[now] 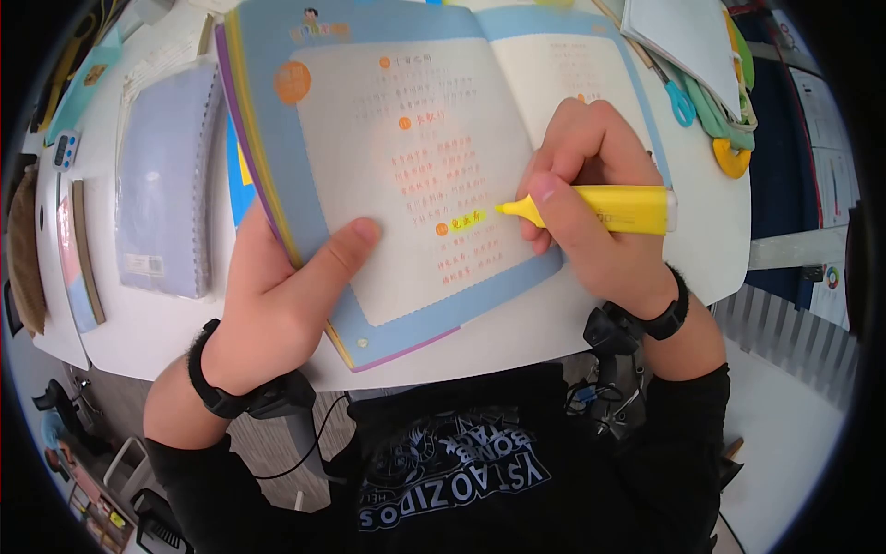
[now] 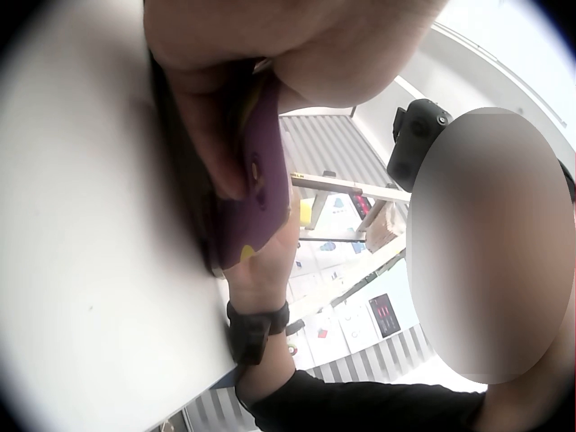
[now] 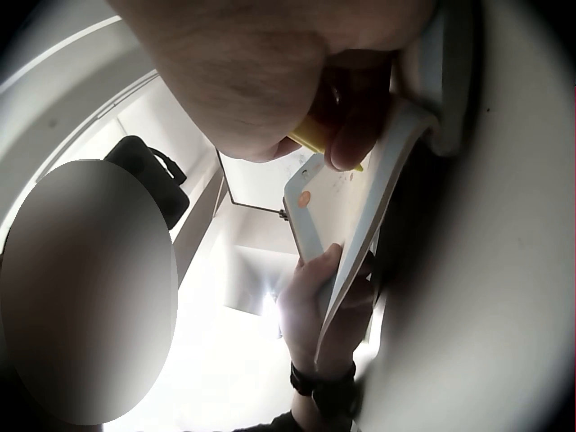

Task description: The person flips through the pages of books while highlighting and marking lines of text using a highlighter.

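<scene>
An open book (image 1: 355,175) with blue page borders and a purple cover edge lies tilted before me. My left hand (image 1: 281,300) grips its lower left side, thumb on the page and fingers underneath. In the left wrist view those fingers press against the purple cover (image 2: 264,175). Over the lower part of the left page, my right hand (image 1: 600,258) pinches a yellow highlighter (image 1: 628,210) between thumb and fingers. Its tip is right at the end of a heading (image 1: 468,219) marked bright yellow. The right wrist view shows the highlighter (image 3: 309,137) mostly hidden by the hand.
On the white table (image 1: 508,323), a pale purple spiral notebook (image 1: 171,185) lies left of the book, with a small blue timer (image 1: 65,150) beyond it. Blue-handled scissors (image 1: 681,103), white papers (image 1: 688,46) and a green-and-yellow item (image 1: 732,155) are at the right.
</scene>
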Motion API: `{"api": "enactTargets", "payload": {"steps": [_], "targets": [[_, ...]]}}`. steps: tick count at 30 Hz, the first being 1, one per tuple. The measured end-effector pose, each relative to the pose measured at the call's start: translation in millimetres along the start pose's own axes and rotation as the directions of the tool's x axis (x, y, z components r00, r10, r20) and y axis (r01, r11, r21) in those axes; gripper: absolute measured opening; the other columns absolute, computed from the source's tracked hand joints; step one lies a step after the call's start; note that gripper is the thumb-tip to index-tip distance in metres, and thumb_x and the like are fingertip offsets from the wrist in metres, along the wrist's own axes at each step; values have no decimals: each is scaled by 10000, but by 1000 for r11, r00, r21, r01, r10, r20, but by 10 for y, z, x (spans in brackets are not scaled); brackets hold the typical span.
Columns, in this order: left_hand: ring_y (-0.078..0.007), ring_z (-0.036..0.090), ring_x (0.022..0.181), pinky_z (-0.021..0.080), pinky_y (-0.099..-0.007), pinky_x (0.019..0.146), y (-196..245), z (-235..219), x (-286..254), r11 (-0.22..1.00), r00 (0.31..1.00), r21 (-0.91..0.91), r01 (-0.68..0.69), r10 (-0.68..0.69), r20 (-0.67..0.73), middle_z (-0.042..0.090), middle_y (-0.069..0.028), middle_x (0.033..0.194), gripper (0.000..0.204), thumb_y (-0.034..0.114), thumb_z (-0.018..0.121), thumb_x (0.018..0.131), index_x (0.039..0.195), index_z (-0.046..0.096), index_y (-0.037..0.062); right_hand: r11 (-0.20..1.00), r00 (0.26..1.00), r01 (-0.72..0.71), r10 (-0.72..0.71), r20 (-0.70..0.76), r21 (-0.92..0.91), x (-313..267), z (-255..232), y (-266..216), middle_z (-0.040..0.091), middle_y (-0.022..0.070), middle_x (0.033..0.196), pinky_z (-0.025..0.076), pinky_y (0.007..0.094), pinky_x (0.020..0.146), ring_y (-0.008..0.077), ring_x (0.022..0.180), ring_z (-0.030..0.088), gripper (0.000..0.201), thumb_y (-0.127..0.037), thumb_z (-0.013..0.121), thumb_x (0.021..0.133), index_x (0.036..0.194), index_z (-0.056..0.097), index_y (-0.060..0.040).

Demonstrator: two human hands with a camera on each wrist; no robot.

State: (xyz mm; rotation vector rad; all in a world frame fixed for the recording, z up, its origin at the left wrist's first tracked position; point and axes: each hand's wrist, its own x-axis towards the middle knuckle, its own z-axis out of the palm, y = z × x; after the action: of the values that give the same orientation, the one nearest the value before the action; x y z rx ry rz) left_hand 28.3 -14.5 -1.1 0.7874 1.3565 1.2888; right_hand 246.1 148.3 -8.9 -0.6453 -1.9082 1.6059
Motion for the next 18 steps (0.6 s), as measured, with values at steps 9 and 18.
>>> {"api": "enactTargets", "payload": {"steps": [9,18], "targets": [[-159,659,1095,551,-310,921,-17,-15,15,1000,1000,-14,-8,8,-2,667,-106,1259,351,23,589,1050,1388,515,-31,976,984,178,-179,-5,128,49,6,59,601,54,934,495,225,657,74,744,621,206,24,672,955,1061,512,-50],[-165,674,1079,561,-321,920,28,30,13,1000,1000,-28,6,-7,-14,679,-110,1239,330,29,577,1056,1377,531,-35,962,956,274,-271,117,-16,55,-3,62,512,122,1179,598,322,891,158,923,674,303,76,625,937,1143,447,-58]]}}
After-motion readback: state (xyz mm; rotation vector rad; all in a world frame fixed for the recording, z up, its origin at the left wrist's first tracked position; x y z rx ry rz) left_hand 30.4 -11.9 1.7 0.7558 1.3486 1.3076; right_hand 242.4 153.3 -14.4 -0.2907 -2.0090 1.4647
